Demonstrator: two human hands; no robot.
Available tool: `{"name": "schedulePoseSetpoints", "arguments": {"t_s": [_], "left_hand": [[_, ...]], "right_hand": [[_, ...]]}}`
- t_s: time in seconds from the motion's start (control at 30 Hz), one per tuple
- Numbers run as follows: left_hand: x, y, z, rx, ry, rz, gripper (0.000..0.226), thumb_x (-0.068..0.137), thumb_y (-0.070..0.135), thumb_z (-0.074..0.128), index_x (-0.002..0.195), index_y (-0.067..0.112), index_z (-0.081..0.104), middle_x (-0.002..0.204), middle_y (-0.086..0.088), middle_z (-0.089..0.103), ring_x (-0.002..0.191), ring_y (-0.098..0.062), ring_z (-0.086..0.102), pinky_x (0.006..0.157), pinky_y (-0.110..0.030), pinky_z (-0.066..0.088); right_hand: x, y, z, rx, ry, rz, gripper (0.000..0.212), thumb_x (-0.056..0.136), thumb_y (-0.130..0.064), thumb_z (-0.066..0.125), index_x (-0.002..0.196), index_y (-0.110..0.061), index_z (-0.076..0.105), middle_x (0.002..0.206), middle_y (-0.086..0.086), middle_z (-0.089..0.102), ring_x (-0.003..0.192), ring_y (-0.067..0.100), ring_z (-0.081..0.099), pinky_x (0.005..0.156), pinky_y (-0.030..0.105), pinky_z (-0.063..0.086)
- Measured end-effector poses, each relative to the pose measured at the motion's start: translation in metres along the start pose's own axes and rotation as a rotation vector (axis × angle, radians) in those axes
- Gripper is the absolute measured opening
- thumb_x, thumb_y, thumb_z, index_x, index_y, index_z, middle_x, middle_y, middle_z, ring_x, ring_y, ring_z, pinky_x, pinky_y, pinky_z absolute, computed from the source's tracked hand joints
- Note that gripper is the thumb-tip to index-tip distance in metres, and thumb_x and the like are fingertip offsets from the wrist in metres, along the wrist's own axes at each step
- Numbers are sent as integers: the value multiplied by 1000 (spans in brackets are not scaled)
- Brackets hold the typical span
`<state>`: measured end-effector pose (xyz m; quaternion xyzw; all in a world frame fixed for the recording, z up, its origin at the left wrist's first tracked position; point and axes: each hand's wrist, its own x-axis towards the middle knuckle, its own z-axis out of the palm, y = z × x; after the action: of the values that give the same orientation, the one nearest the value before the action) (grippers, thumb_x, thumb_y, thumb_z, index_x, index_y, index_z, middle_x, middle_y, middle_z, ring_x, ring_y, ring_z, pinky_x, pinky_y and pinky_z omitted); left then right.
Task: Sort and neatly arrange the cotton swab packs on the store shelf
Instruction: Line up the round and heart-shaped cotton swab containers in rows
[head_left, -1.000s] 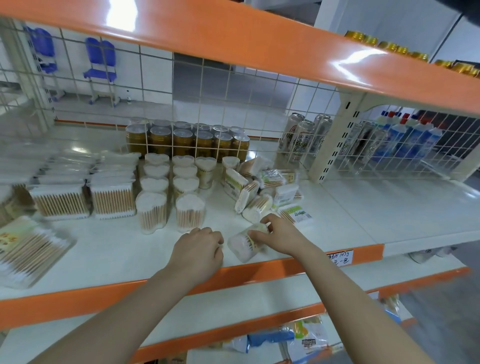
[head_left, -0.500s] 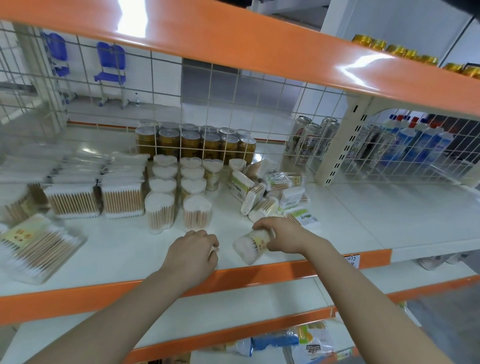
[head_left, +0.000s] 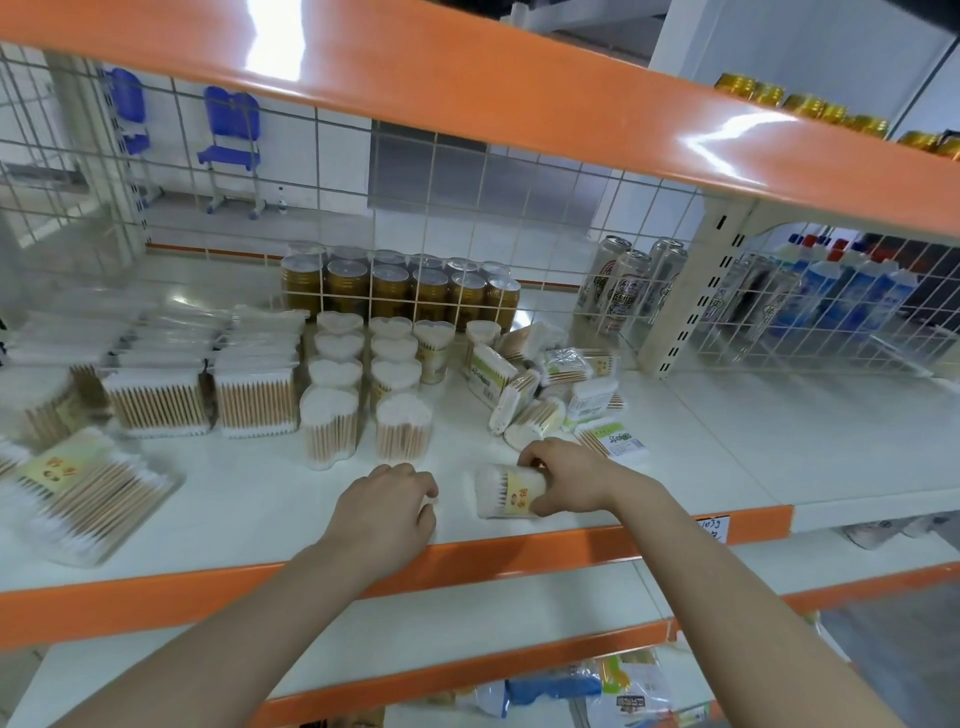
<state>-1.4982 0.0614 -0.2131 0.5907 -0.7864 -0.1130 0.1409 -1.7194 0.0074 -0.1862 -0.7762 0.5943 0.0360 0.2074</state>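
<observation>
- both forearms reach forward, bare, converging slightly toward the middle.
- left hand (head_left: 383, 506) lies knuckles up with its fingers curled under; whether it holds anything cannot be told.
- right hand (head_left: 569, 480) is palm down, wrist bent a little inward, fingers and thumb wrapped round a cotton swab pack (head_left: 506, 492) lying on its side.

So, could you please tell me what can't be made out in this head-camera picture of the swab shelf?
- Left hand: its curled fingers hide whether it holds anything.
- Swab tub in the right hand: label print too small to read.
- Flat swab packs at the left edge: blurred, partly cut off.
- Price tag: half hidden by the right forearm.
- Bags on the lower shelf: cut off by the bottom edge.
</observation>
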Motion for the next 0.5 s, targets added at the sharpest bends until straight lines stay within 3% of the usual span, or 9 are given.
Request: {"name": "schedulePoseSetpoints", "arguments": {"t_s": [0.07, 0.2, 0.33, 0.5], "left_hand": [[0, -1, 0, -2, -2, 3, 32, 94, 27, 39, 124, 26, 51, 120, 6, 52, 114, -13, 45, 87, -25, 39], [0, -3, 0, -16, -5, 4, 32, 95, 28, 39, 125, 26, 50, 121, 7, 52, 114, -13, 45, 86, -25, 39], [2, -4, -3, -49, 14, 7, 34, 96, 30, 39, 128, 25, 49, 123, 7, 52, 115, -13, 46, 87, -25, 39], [8, 1, -9, -116, 60, 27, 44, 96, 34, 41, 138, 23, 39, 128, 5, 52, 117, -16, 47, 89, -28, 42]], "right_hand": [[-3, 2, 2, 75, -10, 20, 47, 73, -14, 72, 114, -18, 48, 106, 0, 52, 92, 17, 53, 68, 22, 44], [-6, 3, 4, 92, 55, 12, 52, 71, -16, 74, 118, -14, 52, 110, 3, 54, 97, 20, 55, 81, 29, 47], [-8, 0, 2, 68, 162, -32, 34, 69, -19, 72, 99, -7, 62, 98, 10, 54, 87, 26, 55, 76, 38, 46], [-11, -15, -4, 198, 321, -130, 40, 70, -23, 74, 108, -16, 61, 94, -1, 55, 86, 14, 52, 76, 30, 45]]}}
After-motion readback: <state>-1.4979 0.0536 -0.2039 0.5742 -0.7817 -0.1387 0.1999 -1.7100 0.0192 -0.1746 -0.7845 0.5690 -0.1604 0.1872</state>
